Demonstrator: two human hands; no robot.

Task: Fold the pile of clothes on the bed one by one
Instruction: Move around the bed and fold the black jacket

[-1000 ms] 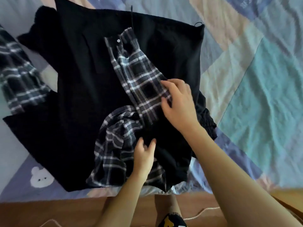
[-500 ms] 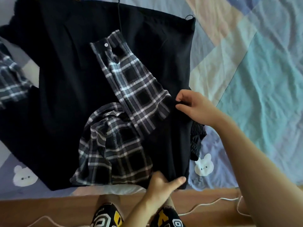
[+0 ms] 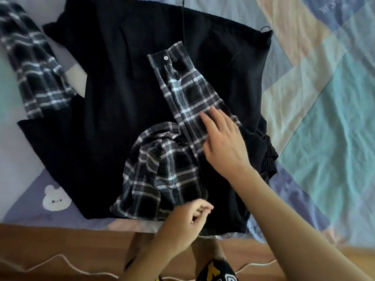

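Plaid sleeve [image 3: 188, 94] runs diagonal, cuff far-left; right hand [image 3: 223, 142] flat on it.

Open bed [image 3: 334, 122]: bare patchwork sheet along the right edge, free of garments. Middle and near edge: covered by black garment [image 3: 113, 98], with plaid shirt [image 3: 162, 173] bunched and its sleeve laid across. Right hand [image 3: 223, 140] lies flat on that sleeve; left hand [image 3: 186, 220] sits curled at the near edge. Far left corner: second plaid piece [image 3: 32, 65]. Floor: white cord [image 3: 67, 262].
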